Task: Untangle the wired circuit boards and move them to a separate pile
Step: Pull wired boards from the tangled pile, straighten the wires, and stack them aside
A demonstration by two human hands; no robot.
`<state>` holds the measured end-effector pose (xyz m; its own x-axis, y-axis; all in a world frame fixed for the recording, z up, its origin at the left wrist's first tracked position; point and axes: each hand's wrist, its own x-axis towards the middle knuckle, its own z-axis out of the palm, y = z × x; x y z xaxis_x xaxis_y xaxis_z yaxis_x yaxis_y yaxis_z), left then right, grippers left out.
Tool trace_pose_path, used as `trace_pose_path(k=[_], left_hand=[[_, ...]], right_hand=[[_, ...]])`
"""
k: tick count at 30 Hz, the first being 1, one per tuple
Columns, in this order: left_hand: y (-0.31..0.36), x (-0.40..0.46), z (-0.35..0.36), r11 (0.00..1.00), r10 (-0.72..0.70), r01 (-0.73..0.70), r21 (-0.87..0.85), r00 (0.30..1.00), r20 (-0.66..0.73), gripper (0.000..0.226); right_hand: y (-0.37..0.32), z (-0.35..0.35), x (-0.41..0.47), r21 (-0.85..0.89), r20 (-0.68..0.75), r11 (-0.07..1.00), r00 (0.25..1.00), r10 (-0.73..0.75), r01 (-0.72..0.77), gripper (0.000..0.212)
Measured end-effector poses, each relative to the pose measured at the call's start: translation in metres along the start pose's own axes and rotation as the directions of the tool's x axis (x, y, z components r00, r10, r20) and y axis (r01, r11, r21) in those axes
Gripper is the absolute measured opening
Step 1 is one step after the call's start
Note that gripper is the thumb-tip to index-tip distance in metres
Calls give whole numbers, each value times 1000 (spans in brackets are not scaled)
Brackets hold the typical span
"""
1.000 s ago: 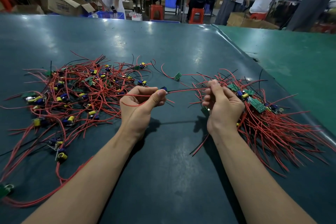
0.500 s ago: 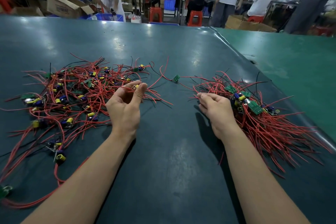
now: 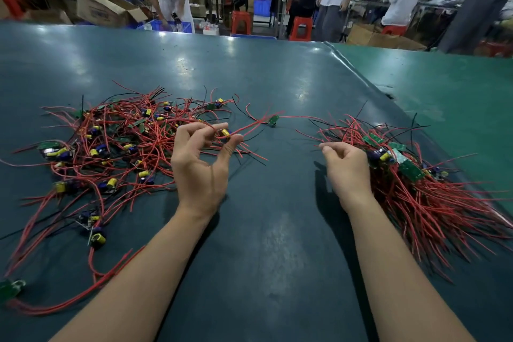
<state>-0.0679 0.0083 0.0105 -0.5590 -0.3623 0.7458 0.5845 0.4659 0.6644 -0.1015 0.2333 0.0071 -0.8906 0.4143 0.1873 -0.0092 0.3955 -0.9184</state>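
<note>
A tangled heap of wired circuit boards (image 3: 111, 141), with red and black leads and yellow and blue capacitors, spreads over the left of the table. A second pile of boards (image 3: 416, 191) lies on the right, its red wires fanned out toward the near right. My left hand (image 3: 202, 166) is raised at the right edge of the tangle. Its thumb and fingertips pinch a red wire by a yellow capacitor (image 3: 224, 133). My right hand (image 3: 347, 169) sits at the left edge of the right pile with fingers loosely curled and nothing in them.
One small green board (image 3: 273, 120) with a long red lead lies between the two heaps. The dark table (image 3: 277, 244) meets a lighter green table (image 3: 458, 97) on the right. People, cardboard boxes and red stools stand beyond the far edge.
A second ago both hands stretched one wired board between them. My right hand moved to the right pile and now holds nothing. My left hand returned to the tangle and pinches another wire.
</note>
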Motion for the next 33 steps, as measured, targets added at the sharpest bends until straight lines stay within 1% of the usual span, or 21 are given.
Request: trace_pose_path(k=[1, 2, 3, 4, 5, 7, 9, 10, 12, 14, 16, 19, 20, 24, 27, 30, 32, 33], left_hand=[[0, 0, 0, 999, 37, -37, -12, 999, -4, 25], [2, 0, 0, 997, 47, -46, -61, 999, 0, 23], [3, 0, 0, 993, 51, -50, -111, 999, 10, 22], [4, 1, -1, 990, 63, -61, -130, 998, 15, 21], [5, 2, -1, 991, 91, -89, -104, 996, 16, 23], [7, 4, -4, 982, 189, -189, 13, 981, 43, 34], [9, 5, -6, 960, 258, -267, 83, 960, 113, 48], [10, 5, -7, 957, 260, -277, 88, 952, 161, 53], [14, 1, -6, 968, 209, -238, 84, 943, 260, 55], [15, -2, -5, 976, 174, -208, 69, 927, 332, 42], [14, -3, -4, 974, 189, -221, 46, 909, 373, 29], [11, -4, -3, 968, 212, -249, 38, 886, 411, 30], [11, -4, -3, 965, 213, -257, 48, 879, 426, 32], [10, -5, -3, 962, 213, -267, 63, 871, 442, 32], [10, -5, -2, 953, 230, -293, 79, 867, 442, 31], [8, -4, -3, 935, 259, -339, 106, 856, 448, 30], [6, -3, -4, 923, 280, -366, 116, 848, 451, 30], [5, -2, -4, 919, 287, -376, 120, 846, 449, 30]], right_hand=[[-4, 2, -7, -57, -12, 995, 997, -80, 79, 16], [-10, 5, -15, -75, -1, 981, 984, -179, 178, 16], [-16, 10, -25, -46, 43, 961, 962, -270, 272, 17], [-22, 14, -36, 25, 116, 942, 935, -337, 336, 19], [-28, 19, -46, 115, 196, 925, 905, -378, 362, 24], [-36, 27, -62, 276, 318, 897, 848, -425, 346, 32], [-40, 32, -72, 375, 372, 872, 810, -453, 315, 40], [-41, 33, -74, 414, 383, 861, 802, -458, 294, 43], [-42, 33, -73, 474, 372, 841, 805, -461, 262, 37], [-43, 33, -73, 530, 352, 821, 827, -439, 211, 22], [-42, 35, -72, 581, 357, 806, 856, -374, 110, 14], [-41, 37, -70, 628, 386, 768, 908, -165, -128, 13], [-40, 38, -68, 634, 369, 757, 922, -116, -158, 12], [-38, 36, -60, 629, 232, 773, 970, -76, -90, 17], [-38, 30, -48, 667, 108, 740, 994, 8, -79, 28], [-38, 19, -36, 723, -11, 689, 997, 70, -41, 23], [-36, 12, -30, 772, -23, 632, 992, 126, -62, 23], [-36, 11, -30, 794, 2, 601, 989, 148, -92, 24]])
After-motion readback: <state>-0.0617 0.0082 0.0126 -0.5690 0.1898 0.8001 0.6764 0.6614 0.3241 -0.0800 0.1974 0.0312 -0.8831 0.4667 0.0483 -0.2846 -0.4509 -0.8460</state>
